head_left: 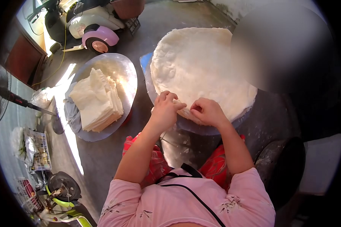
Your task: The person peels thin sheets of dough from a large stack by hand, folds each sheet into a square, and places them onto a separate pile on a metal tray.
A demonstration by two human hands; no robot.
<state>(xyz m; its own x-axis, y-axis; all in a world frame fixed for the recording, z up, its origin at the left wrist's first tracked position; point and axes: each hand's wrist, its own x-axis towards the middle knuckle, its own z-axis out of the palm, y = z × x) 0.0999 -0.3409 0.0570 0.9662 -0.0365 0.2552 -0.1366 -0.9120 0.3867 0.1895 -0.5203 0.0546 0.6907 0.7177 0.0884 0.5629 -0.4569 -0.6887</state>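
Observation:
A large round stack of thin, pale sheets (204, 64), like dough or bean-curd skin, lies on a round metal tray (195, 128) in front of me. At its near-left edge, the curled fingers of my left hand (167, 109) grip the rim of the sheets. Just to the right, my right hand (208, 111) is closed with thumb and fingers pinched at the near edge. The fingertips of both hands partly cover what they hold. A pile of folded or cut pale sheets (98, 102) rests on a second round metal tray (125, 72) to the left.
Grey cloth (72, 115) lies on the left tray's edge. A scooter (96, 30) stands at the back left, with a fan (17, 99) and wire baskets (41, 151) along the left. At right are a dark round container (282, 170) and a blurred area.

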